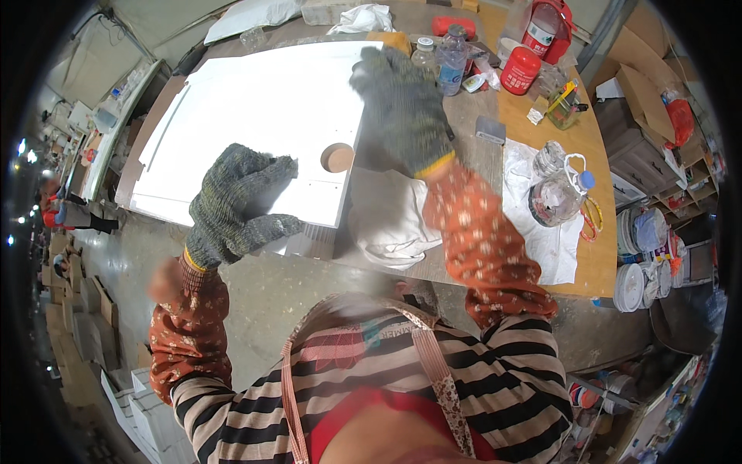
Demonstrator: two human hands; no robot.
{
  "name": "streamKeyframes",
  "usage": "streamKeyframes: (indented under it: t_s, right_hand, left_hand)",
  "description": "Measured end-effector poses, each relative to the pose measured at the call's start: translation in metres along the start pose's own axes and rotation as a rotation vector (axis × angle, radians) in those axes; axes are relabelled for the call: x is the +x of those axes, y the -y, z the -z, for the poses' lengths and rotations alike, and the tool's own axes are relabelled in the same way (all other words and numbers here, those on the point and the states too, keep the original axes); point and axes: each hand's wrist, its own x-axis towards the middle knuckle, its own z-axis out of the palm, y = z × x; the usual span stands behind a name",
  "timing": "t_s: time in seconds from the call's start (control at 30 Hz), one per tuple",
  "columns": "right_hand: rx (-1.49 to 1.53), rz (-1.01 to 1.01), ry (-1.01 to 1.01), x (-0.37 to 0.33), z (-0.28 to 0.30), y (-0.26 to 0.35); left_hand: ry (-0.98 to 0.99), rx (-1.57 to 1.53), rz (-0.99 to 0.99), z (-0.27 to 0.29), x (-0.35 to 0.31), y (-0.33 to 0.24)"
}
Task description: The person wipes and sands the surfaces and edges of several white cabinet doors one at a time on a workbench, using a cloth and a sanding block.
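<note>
A white panel (247, 116) with a round hole near its right edge lies on the table. My left hand (239, 205), in a dark grey knit glove, rests at the panel's near edge. Its thumb is spread away from the fingers. My right hand (403, 112), gloved the same way and smeared by motion, is at the panel's far right corner. Its fingertips overlap the edge there, and whether they grip it is unclear. Below the right hand, a crumpled white cloth (394, 220) lies beside the panel.
Bottles (452, 60), a red canister (521, 69) and a pen holder (566, 112) stand at the back right. A clear jug (555, 201) sits on a white cloth (533, 255). Stacked buckets (630, 288) stand right of the table; cardboard boxes (97, 305) are at left.
</note>
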Motion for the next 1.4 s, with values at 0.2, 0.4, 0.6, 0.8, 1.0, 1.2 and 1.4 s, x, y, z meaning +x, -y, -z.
streamKeyframes:
  t_s: [0.2, 0.4, 0.6, 0.8, 1.0, 1.2, 1.4]
  right_hand:
    - [0.215, -0.212, -0.25, -0.018, -0.013, 0.023]
    - [0.368, -0.247, -0.399, -0.078, 0.005, 0.101]
    - [0.306, -0.264, -0.018, -0.061, 0.037, 0.104]
    - [0.338, -0.25, -0.178, -0.105, 0.036, 0.134]
    - [0.205, -0.108, -0.084, -0.068, 0.044, 0.125]
    - [0.147, -0.104, 0.019, -0.113, 0.02, 0.078]
    - [0.201, 0.062, 0.062, -0.031, 0.048, 0.078]
  left_hand:
    - [0.027, 0.018, 0.075, 0.001, 0.001, 0.001]
    - [-0.009, 0.037, 0.055, -0.004, -0.002, 0.005]
    - [-0.009, 0.013, 0.089, -0.004, -0.004, 0.005]
    - [-0.002, 0.058, 0.058, -0.003, -0.011, 0.009]
    - [-0.015, 0.013, 0.026, -0.005, -0.008, 0.01]
    - [-0.015, 0.047, 0.063, 0.003, -0.023, -0.001]
    - [-0.147, 0.246, 0.091, -0.007, -0.039, -0.035]
